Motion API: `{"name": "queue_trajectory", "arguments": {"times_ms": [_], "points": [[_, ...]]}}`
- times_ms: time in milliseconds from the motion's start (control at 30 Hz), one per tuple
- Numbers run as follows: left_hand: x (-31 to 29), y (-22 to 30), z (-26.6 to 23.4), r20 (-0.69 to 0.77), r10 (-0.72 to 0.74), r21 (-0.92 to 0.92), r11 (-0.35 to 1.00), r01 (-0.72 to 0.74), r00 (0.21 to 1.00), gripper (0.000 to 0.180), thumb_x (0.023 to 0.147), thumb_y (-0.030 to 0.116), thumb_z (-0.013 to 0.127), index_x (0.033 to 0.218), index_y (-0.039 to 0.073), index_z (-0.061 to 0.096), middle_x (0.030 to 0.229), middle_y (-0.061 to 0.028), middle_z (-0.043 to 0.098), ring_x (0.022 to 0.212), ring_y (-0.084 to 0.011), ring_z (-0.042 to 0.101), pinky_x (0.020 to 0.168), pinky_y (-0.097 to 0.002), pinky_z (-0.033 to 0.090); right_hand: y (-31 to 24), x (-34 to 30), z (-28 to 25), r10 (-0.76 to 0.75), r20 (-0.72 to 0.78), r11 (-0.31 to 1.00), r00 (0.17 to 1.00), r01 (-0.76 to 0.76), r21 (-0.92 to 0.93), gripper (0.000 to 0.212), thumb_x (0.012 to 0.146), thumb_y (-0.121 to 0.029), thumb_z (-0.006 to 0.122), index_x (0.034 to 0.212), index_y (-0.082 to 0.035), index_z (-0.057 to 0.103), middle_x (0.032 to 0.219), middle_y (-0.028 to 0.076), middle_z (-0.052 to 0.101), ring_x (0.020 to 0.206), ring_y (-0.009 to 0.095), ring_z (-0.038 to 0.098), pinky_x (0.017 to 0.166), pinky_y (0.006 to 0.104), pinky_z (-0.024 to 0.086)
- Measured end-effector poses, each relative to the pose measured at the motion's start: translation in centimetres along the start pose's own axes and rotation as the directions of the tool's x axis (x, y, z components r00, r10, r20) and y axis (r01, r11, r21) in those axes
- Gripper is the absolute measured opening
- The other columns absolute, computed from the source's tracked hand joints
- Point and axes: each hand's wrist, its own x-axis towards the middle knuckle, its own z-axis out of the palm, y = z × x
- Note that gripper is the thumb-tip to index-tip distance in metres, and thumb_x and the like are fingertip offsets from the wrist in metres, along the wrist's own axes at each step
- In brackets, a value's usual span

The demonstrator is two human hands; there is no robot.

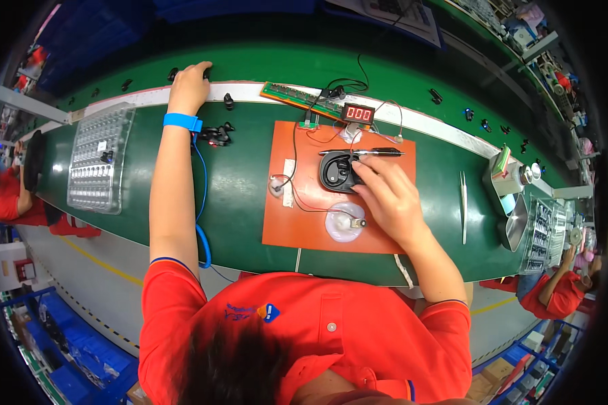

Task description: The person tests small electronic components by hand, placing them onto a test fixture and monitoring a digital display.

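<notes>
On the flat orange mat (284, 229), the right hand (393, 199) has thumb and fingers closed on the right edge of a rounded black plastic case (331, 181), probably light, stiff and slightly slippery, best held by its outer side walls. Beyond the slim black pen (378, 152), the left hand (190, 86) curls over a small black piece (207, 71) on the green strip (250, 67); I cannot tell whether it grips.

Head-worn wide fisheye view, from close above the wearer's red, short-sleeved fabric shirt (378, 331), facing steeply downward onto a long, dark-green workbench (240, 202); straight edges bow toward the circular rim.
</notes>
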Motion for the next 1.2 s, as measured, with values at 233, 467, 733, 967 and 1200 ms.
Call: {"name": "queue_trajectory", "arguments": {"times_ms": [233,467,733,967,1200], "points": [[-0.3,1.5,0.2,-0.079,-0.001,0.004,1.0,0.001,0.997,0.039,0.076,-0.003,0.059,0.113,0.005,0.068,0.106,-0.0203,0.069,0.1,-0.0388,0.065,0.09,-0.0456,0.052,-0.9,-0.4,-0.7,0.028,-0.016,1.0,0.999,-0.028,0.004,0.047,0.072,-0.009,0.079,0.116,0.0,0.066,0.114,0.016,0.067,0.098,0.032,0.063,0.087,0.0396,0.051],[-0.4,1.4,-0.4,-0.087,-0.095,-0.123,0.989,0.084,0.992,0.035,0.077,0.002,0.066,0.112,0.004,0.068,0.104,-0.0192,0.069,0.098,-0.0371,0.066,0.088,-0.0439,0.054,0.7,-1.0,-0.7,0.035,-0.012,0.999,0.999,-0.035,0.021,0.043,0.071,-0.011,0.08,0.112,-0.002,0.069,0.104,0.014,0.069,0.091,0.029,0.063,0.081,0.0381,0.048],[0.3,5.9,-4.2,-0.027,-0.153,-0.559,0.822,0.112,0.988,0.038,0.081,0.014,0.076,0.116,0.003,0.067,0.107,-0.0119,0.071,0.1,-0.0243,0.07,0.089,-0.0341,0.055,0.5,-0.5,0.2,-0.021,-0.026,0.996,0.999,0.019,-0.085,0.034,0.072,-0.009,0.079,0.105,-0.004,0.072,0.092,0.007,0.067,0.079,0.024,0.06,0.07,0.0357,0.044],[-1.6,12.7,-6.5,0.181,0.14,-0.981,0.091,0.169,0.973,0.039,0.091,0.016,0.07,0.126,0.002,0.061,0.114,-0.0106,0.067,0.106,-0.0181,0.066,0.095,-0.0283,0.051,1.6,0.3,1.0,-0.088,-0.163,0.981,0.983,0.058,-0.185,0.03,0.072,-0.011,0.079,0.102,-0.005,0.073,0.086,0.005,0.065,0.074,0.023,0.059,0.07,0.0342,0.044],[-3.9,16.1,-7.1,0.293,0.258,-0.891,-0.275,0.36,0.921,0.034,0.091,0.015,0.071,0.121,0.001,0.063,0.11,-0.0117,0.069,0.102,-0.0182,0.068,0.092,-0.0291,0.054,0.3,-0.5,-0.1,-0.001,-0.047,0.993,0.999,-0.005,-0.117,0.047,0.068,-0.023,0.083,0.11,-0.004,0.071,0.088,0.007,0.065,0.077,0.026,0.058,0.073,0.0365,0.045]]}}
